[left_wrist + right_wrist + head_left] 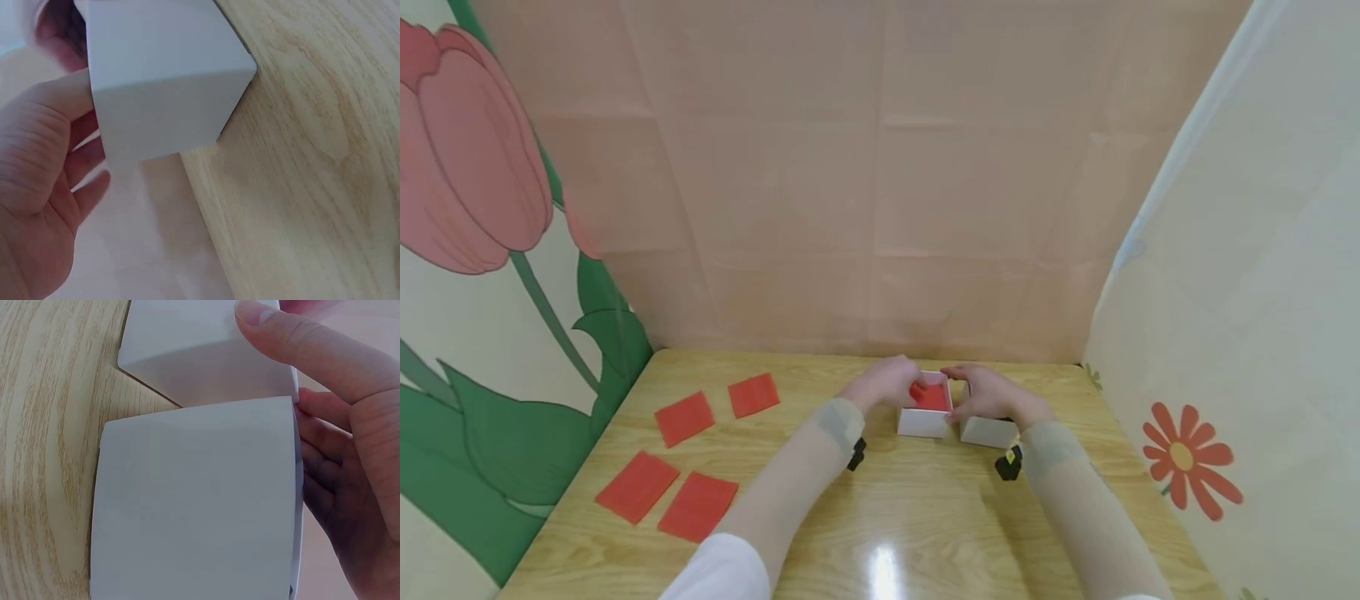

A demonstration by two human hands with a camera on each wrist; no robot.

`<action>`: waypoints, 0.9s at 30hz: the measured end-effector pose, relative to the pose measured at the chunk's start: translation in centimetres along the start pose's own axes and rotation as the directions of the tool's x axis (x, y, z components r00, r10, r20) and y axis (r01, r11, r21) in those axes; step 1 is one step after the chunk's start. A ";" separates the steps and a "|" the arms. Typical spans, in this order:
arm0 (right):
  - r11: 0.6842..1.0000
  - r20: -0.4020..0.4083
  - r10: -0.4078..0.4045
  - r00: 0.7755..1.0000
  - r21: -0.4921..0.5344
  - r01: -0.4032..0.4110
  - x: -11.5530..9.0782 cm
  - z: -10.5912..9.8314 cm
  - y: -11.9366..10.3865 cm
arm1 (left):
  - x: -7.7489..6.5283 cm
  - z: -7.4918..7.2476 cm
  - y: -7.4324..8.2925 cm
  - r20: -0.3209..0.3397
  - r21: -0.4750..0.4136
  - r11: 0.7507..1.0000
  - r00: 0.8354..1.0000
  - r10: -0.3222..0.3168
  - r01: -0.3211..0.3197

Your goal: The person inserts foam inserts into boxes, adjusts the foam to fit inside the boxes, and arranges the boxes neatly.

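A small open white box (922, 423) stands toward the back of the table, red material (935, 398) lying inside it. My left hand (891, 382) reaches over its left rim with fingers bent down, and a red piece (915, 391) sticks up at the fingertips, apparently pinched. The left wrist view has those fingertips hidden behind the box wall. My right hand (992, 392) grips the box's right side, thumb (265, 319) on the near wall and fingers round the far side. Just right of it stands a second white box (988, 432), below the right palm.
Several flat red squares, among them a far one (754, 395) and a near one (698, 506), lie spread on the left of the wooden table (910, 508). A pinkish cloth (880, 183) hangs behind the table. Flower-printed sheets flank both sides.
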State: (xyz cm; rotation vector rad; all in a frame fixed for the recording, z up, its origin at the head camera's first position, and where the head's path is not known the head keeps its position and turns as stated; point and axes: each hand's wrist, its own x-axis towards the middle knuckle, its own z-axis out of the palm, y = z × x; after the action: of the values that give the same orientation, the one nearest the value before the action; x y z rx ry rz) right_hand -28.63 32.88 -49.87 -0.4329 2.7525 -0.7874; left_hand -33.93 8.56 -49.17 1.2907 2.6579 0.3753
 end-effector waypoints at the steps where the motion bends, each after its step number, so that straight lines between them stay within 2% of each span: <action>1: 1.000 0.000 -0.003 1.000 -0.005 0.003 0.1 0.0 0.0 | -0.1 0.0 -0.2 -0.019 -0.022 1.000 1.000 0.008 -0.008; 4: 1.000 -0.001 -0.010 1.000 -0.021 0.010 0.3 0.0 0.1 | -0.7 0.0 -0.7 -0.087 -0.096 0.994 0.995 0.043 -0.051; 7: 0.999 -0.009 -0.010 1.000 -0.037 0.010 0.5 -0.1 0.3 | -1.9 -0.1 -1.1 -0.155 -0.141 0.985 0.985 0.075 -0.098; 12: 0.999 -0.012 0.006 1.000 -0.044 -0.007 0.6 -0.2 0.4 | -5.6 -0.5 -2.1 -0.246 -0.153 0.976 0.962 0.115 -0.156; 15: 0.999 -0.019 0.016 1.000 -0.044 -0.017 0.7 -0.4 0.6 | -8.2 -0.8 -3.1 -0.284 -0.159 0.974 0.952 0.114 -0.164; 18: 0.999 -0.028 0.022 0.999 -0.046 -0.023 0.5 -0.6 0.8 | -11.1 -0.9 -4.4 -0.298 -0.188 0.972 0.951 0.078 -0.139; 23: 0.999 -0.030 0.015 0.999 -0.052 -0.016 0.2 -0.8 1.3 | -16.6 -0.3 -7.5 -0.314 -0.191 0.980 0.949 -0.001 -0.062; 27: 0.998 -0.027 0.011 1.000 -0.054 -0.013 -0.1 -0.9 1.6 | -21.2 0.2 -9.5 -0.286 -0.204 0.979 0.956 -0.071 0.012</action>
State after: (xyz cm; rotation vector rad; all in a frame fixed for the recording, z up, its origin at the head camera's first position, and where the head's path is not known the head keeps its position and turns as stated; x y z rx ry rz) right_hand -29.12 34.63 -49.97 -0.4191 2.8038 -0.7225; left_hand -27.96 -13.75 -51.41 1.1960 2.7838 0.8670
